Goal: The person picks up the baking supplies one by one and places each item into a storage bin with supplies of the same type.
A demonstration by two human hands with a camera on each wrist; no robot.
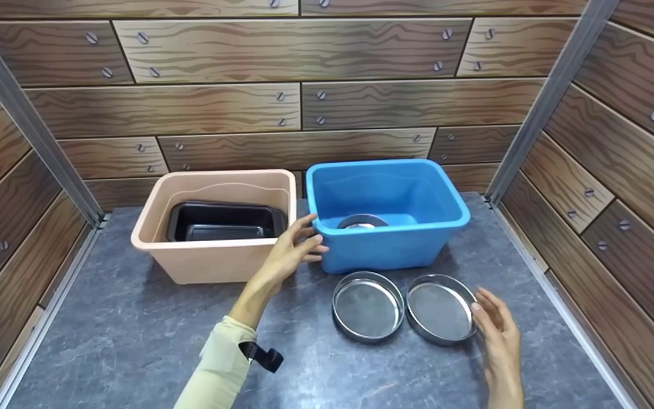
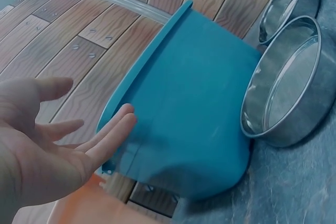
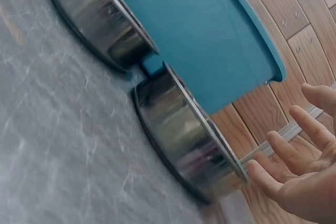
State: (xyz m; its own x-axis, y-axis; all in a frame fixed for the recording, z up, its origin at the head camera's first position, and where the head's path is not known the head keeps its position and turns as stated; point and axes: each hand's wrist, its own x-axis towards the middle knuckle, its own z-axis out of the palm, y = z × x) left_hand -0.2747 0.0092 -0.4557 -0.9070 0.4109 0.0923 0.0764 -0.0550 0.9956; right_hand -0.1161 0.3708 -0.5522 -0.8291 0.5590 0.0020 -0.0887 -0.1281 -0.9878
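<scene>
On the grey table [image 1: 134, 341]: beige bin [image 1: 213, 250] holding a black tray [image 1: 225, 222], blue bin [image 1: 386, 238] beside it. Left hand [image 1: 293, 250], fingers straight, against the blue bin. Two round sieves [image 1: 368, 307] in front; right hand [image 1: 497, 335] spread wide, just beside the right-side sieve [image 1: 440, 309].
</scene>
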